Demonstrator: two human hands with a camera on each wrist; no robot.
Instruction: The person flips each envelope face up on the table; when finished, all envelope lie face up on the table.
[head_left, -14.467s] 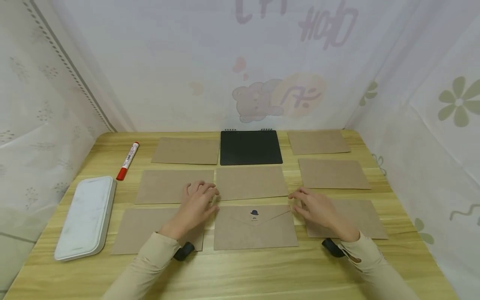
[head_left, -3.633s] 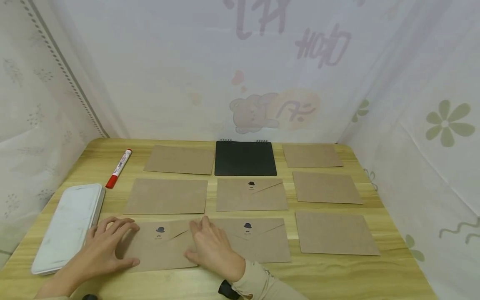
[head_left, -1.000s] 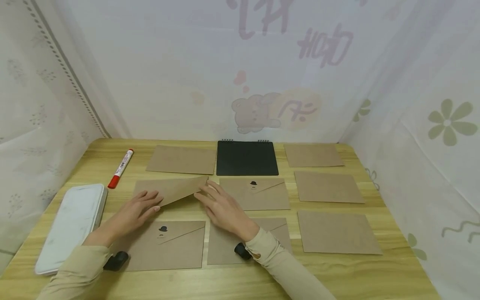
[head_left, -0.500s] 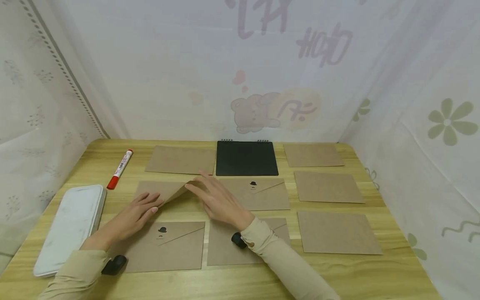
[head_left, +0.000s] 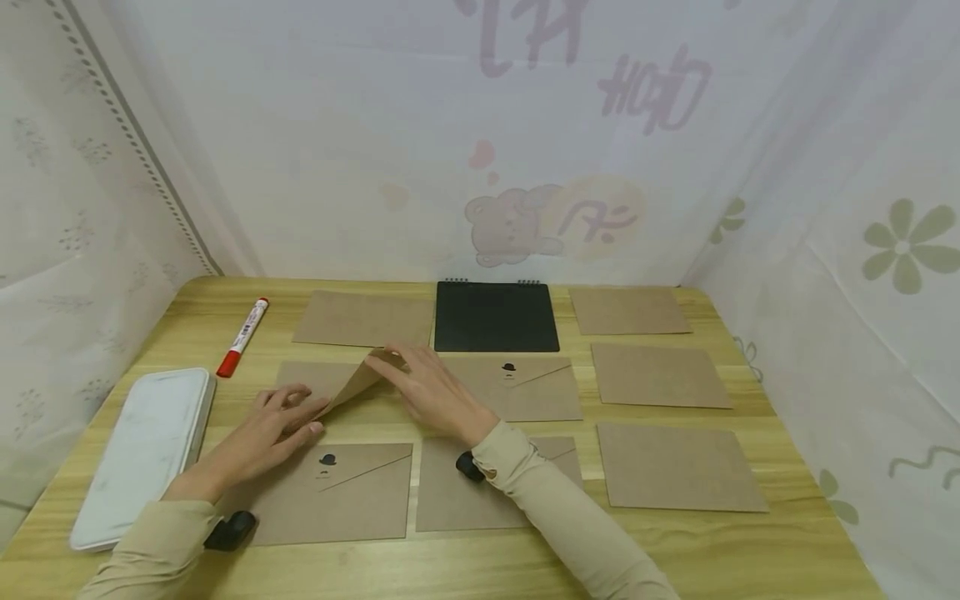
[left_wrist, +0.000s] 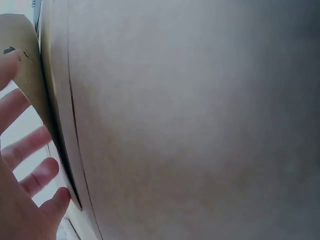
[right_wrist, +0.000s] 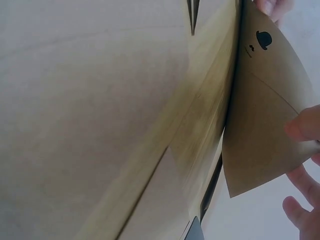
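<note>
In the head view, a brown paper envelope [head_left: 354, 390] at the left of the middle row is bent up off the table. My right hand [head_left: 442, 392] pinches its raised right side, thumb on the face with the printed hat in the right wrist view. With thumb and fingers, my left hand [head_left: 266, 433] holds its near edge; the left wrist view shows the thumb [left_wrist: 7, 67] on the printed face. Hat-side-up envelopes lie around it: front-left envelope [head_left: 352, 508], front-middle envelope [head_left: 465, 504] partly under my right forearm, and centre envelope [head_left: 536, 400].
Plain side up on the right lie the near envelope [head_left: 678, 467], middle envelope [head_left: 660, 375] and far envelope [head_left: 628, 311]. Another plain envelope [head_left: 360, 318] is back left, beside a black spiral-bound pad [head_left: 495, 317]. A red marker [head_left: 243, 337] and white case [head_left: 142, 458] stand left.
The front-left, front-middle and centre envelopes have been turned hat side up over the earlier frames. Both hands moved to the middle-left envelope; its right side has been raised and folded leftward.
</note>
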